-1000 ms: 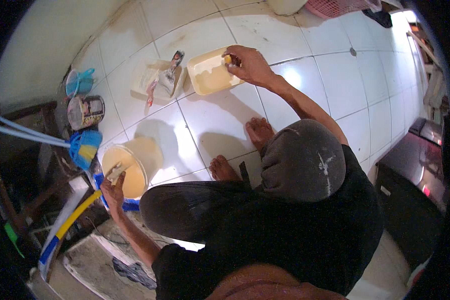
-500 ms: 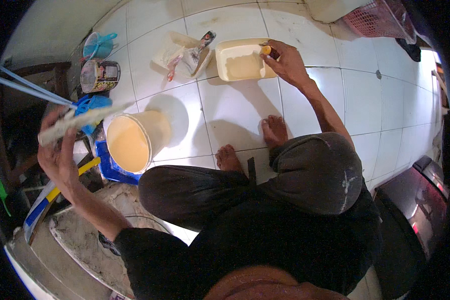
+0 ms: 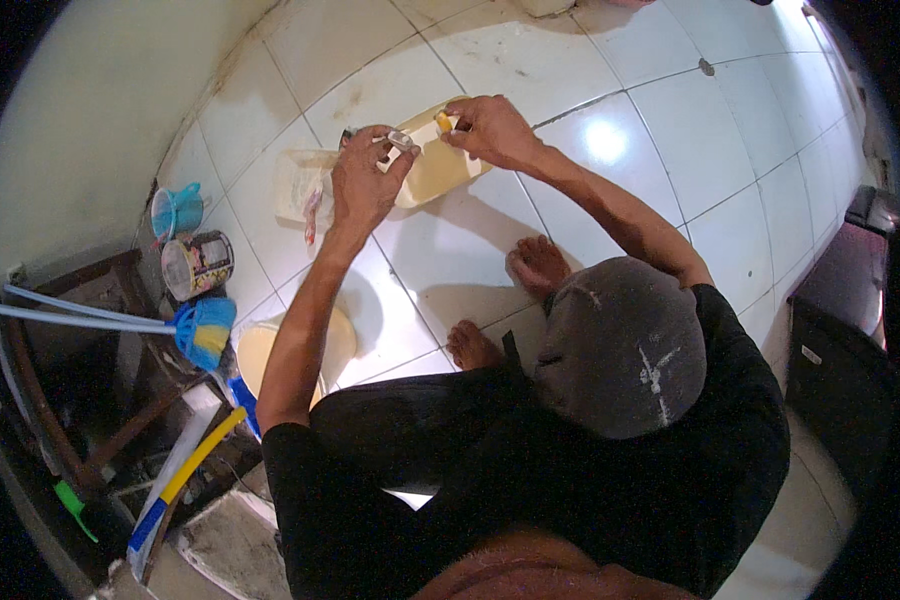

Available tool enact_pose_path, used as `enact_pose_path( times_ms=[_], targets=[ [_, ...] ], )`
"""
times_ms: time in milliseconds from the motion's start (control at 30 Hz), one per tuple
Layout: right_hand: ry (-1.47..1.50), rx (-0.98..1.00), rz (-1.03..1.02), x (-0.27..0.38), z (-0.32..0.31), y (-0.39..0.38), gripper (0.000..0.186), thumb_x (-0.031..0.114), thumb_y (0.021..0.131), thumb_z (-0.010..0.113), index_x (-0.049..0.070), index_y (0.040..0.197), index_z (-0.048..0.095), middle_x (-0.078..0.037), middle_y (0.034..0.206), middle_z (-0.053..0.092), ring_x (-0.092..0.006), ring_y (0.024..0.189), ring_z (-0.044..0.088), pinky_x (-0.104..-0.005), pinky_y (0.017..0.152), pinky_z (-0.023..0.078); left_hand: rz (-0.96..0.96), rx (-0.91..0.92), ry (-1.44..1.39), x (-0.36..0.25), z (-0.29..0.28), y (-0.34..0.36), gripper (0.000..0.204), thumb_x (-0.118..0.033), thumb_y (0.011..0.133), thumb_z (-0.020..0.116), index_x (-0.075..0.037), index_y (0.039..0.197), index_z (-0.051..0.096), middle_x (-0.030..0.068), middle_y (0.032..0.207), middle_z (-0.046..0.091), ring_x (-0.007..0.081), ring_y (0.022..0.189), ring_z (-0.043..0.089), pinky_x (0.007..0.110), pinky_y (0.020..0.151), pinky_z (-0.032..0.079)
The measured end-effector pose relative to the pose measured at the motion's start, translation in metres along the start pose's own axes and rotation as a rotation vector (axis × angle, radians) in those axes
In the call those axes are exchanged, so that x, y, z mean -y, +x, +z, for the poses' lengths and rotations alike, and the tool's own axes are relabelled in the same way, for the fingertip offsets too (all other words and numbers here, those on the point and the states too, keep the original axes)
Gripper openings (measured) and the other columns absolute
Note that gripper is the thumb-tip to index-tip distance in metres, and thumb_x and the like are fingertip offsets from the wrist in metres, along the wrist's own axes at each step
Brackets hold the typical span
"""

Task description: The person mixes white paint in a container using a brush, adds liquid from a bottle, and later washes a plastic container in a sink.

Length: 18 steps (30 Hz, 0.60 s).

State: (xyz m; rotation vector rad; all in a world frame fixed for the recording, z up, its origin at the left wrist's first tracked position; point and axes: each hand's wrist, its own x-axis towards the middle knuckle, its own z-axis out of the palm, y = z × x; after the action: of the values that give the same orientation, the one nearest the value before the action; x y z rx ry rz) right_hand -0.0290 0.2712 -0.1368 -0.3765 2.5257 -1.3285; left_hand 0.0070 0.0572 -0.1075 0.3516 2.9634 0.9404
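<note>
Left hand (image 3: 363,188), pale piece (image 3: 401,141) in pinch; right hand (image 3: 496,132), yellow piece (image 3: 443,123) likewise; white tiles (image 3: 610,175) below, pale wall (image 3: 110,120) leftward.

Left hand (image 3: 365,188) moved from near bucket (image 3: 342,335) to tray (image 3: 448,189).

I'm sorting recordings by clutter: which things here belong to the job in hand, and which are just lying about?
Likely part of the job:
pale stick-like piece, in the left hand
small yellow piece, in the right hand
cream tray by both hands
cream bucket, probably

Apparently just lying about:
turquoise dipper
patterned tub
blue-headed broom
yellow-and-blue pole
</note>
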Motion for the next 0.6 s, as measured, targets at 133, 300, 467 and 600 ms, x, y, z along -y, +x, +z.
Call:
enact_pose_path(
  times_ms=[133,300,467,600],
  targets=[
    [0.002,-0.028,-0.029,0.006,0.002,-0.001,0.039,0.018,0.070,0.068,0.005,0.106,0.069,-0.018,0.091,0.070,-0.0298,0.080,0.069,-0.0403,0.074,0.054,0.139,0.008,0.039,-0.005,0.008,0.009,0.030,-0.028,0.080,0.073,-0.005,0.099,0.072,0.0070,0.113,0.064,0.0230,0.086,0.066,0.036,0.076,0.053],
    [-0.061,0.095,-0.120,0.021,-0.009,-0.007,0.049,0.015,0.066,0.066,0.002,0.113,0.064,-0.019,0.096,0.069,-0.0352,0.086,0.067,-0.0440,0.080,0.053,0.206,-0.031,0.211,-0.015,0.019,0.015,0.030,-0.022,0.080,0.070,-0.004,0.104,0.070,0.0088,0.115,0.064,0.0277,0.090,0.064,0.040,0.077,0.053],
    [-0.154,0.167,-0.130,0.026,-0.019,-0.009,0.051,0.033,0.074,0.062,0.000,0.113,0.062,-0.021,0.092,0.069,-0.0372,0.086,0.066,-0.0451,0.083,0.051,0.147,-0.055,0.350,-0.036,0.020,0.011,0.032,-0.016,0.077,0.070,-0.003,0.106,0.068,0.0138,0.121,0.061,0.0306,0.096,0.061,0.043,0.078,0.051],
    [-0.138,0.188,-0.006,0.031,-0.016,-0.006,0.055,0.044,0.084,0.052,0.000,0.116,0.061,-0.023,0.087,0.068,-0.0391,0.086,0.065,-0.0468,0.083,0.050,0.224,-0.016,0.394,-0.024,0.024,0.009,0.032,-0.016,0.080,0.066,0.001,0.106,0.067,0.0175,0.127,0.057,0.0314,0.102,0.059,0.045,0.085,0.049]
  ],
)
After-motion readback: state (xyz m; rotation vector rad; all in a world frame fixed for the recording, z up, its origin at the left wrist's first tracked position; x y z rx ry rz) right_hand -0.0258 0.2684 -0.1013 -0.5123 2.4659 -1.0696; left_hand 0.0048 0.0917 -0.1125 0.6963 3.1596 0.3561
